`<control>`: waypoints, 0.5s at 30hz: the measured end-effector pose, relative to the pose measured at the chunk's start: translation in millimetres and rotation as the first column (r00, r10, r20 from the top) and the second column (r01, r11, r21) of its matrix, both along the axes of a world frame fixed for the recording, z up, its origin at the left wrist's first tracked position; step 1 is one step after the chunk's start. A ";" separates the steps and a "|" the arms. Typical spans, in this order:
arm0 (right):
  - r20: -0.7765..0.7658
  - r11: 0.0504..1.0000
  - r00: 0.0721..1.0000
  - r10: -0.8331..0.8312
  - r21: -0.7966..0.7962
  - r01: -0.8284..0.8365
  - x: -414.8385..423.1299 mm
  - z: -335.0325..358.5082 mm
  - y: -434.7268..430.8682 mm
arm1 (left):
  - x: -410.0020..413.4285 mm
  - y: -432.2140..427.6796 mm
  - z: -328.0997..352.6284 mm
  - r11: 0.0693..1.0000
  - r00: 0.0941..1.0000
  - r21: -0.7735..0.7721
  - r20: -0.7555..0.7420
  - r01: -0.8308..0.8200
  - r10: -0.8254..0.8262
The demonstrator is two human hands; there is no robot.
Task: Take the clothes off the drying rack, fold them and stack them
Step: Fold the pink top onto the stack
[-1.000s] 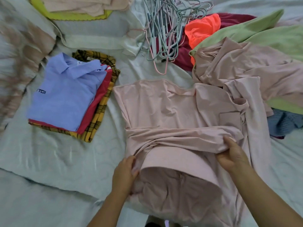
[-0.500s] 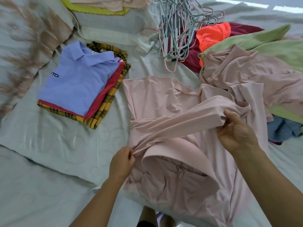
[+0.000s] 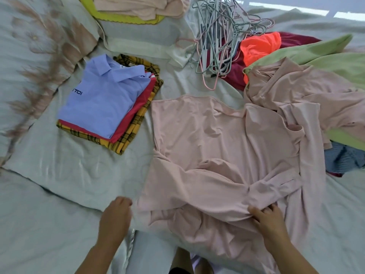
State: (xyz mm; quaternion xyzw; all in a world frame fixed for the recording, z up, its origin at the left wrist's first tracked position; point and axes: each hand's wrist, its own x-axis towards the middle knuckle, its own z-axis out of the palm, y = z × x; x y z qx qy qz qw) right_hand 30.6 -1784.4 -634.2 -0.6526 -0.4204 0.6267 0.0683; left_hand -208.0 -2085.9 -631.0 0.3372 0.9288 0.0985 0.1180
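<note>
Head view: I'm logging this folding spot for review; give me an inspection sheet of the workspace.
Surface: pale green quilted bedsheet, wrinkled.
Job's things: pale pink long-sleeved garment spread flat, half-folded; folded stack beside it, blue collared shirt on top of red and yellow plaid pieces.
Clutter: pile of wire hangers; unfolded heap of orange, maroon, green and pink clothes.
Hands: right hand pinches the pink garment's fold; left hand at its hem, grip blurred.
Cables: nothing seen.
Surroundings: floral-patterned cover at left; folded pink clothes on yellow cloth at top.

The folded stack (image 3: pixel 102 103) lies left of the spread garment (image 3: pixel 207 139), hangers (image 3: pixel 215 42) behind (unfolded heap (image 3: pixel 316 80) right).
</note>
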 end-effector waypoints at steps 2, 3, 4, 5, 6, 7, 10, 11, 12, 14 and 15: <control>0.046 0.999 0.999 0.020 0.024 -0.021 -2.9 -9.6 -4.4 | 11.9 57.3 11.2 0.983 0.997 0.170 -0.017 0.072 -0.070; 0.037 1.000 0.999 -0.003 0.015 0.002 -5.9 -9.8 -7.0 | 25.3 88.2 18.0 0.960 0.988 0.237 -0.028 0.152 -0.150; 0.038 1.000 0.999 -0.009 0.018 0.009 -7.1 -10.1 -8.4 | 41.1 117.4 23.0 0.935 0.971 0.265 -0.032 0.237 -0.237; 0.018 0.999 0.999 -0.028 0.017 0.028 -7.1 -11.2 -9.8 | 58.4 140.8 20.9 0.918 0.946 0.236 -0.011 0.318 -0.325; 0.005 0.999 0.999 -0.045 0.020 0.045 -7.4 -10.8 -11.0 | 73.2 158.8 19.2 0.912 0.918 0.148 0.046 0.384 -0.394; -0.018 0.997 0.998 -0.068 0.021 0.069 -6.9 -8.1 -10.9 | 85.2 169.5 14.8 0.895 0.888 0.012 0.118 0.447 -0.445; -0.171 0.980 0.968 -0.184 -0.111 0.167 -3.8 0.7 2.9 | 97.0 169.4 -17.1 0.786 0.811 -0.205 0.209 0.583 -0.547; -0.229 0.958 0.938 -0.259 -0.183 0.219 -2.9 1.2 13.7 | 97.8 165.2 -24.8 0.754 0.776 -0.219 0.318 0.619 -0.545; -0.278 0.904 0.876 -0.394 -0.290 0.314 -1.7 1.1 24.4 | 97.1 163.4 -28.7 0.737 0.752 -0.212 0.365 0.642 -0.549; -0.328 0.748 0.689 -0.647 -0.451 0.487 1.7 -4.2 46.5 | 94.7 166.5 -28.4 0.729 0.738 -0.194 0.363 0.657 -0.569; -0.327 0.709 0.643 -0.692 -0.475 0.521 0.5 0.2 54.6 | 96.0 169.5 -27.2 0.727 0.736 -0.190 0.363 0.659 -0.572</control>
